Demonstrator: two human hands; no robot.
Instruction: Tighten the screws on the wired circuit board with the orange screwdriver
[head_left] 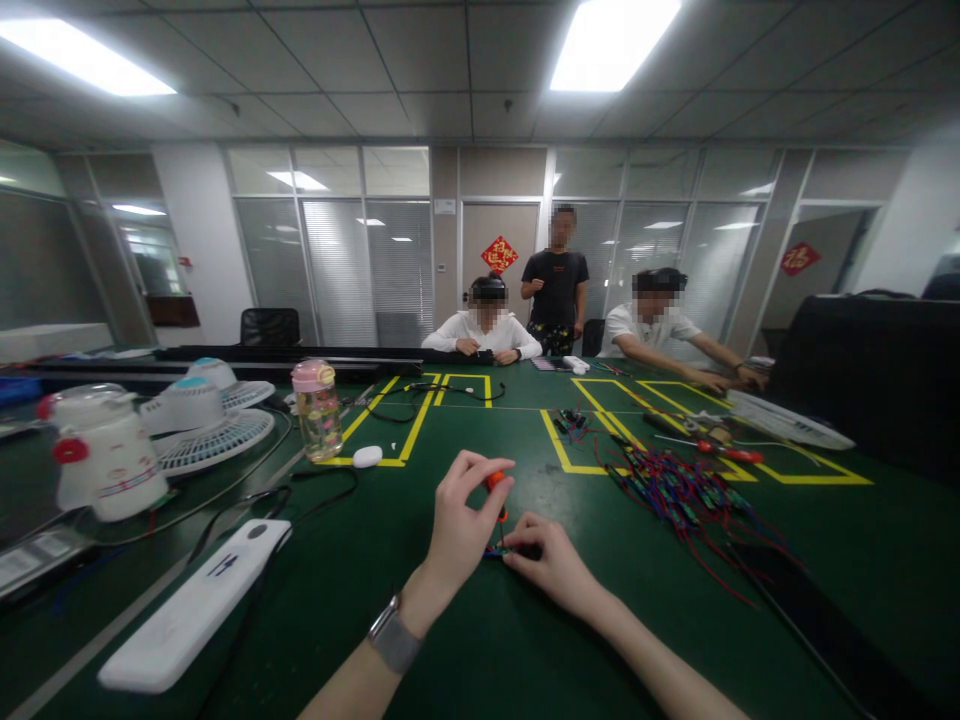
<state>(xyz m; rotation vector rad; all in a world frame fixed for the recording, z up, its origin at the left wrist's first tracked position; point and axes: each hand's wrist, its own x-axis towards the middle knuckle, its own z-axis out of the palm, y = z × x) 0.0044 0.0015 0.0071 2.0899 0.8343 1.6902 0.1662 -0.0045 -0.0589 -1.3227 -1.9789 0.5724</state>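
Observation:
In the head view my left hand, with a watch on its wrist, is closed around the orange handle of a small screwdriver. The screwdriver stands about upright, its thin shaft pointing down at a small circuit board on the green table. Low beside it, my right hand pinches the board's right end between thumb and fingers. The fingers cover part of the board, so I cannot tell exactly where the screwdriver tip rests. Right of my hands lies a tangled pile of small circuit boards with red and blue wires.
A white power bank-like device, a bottle, a jug and fans stand left. A dark flat panel and a red-handled screwdriver lie right. Several people are across the table.

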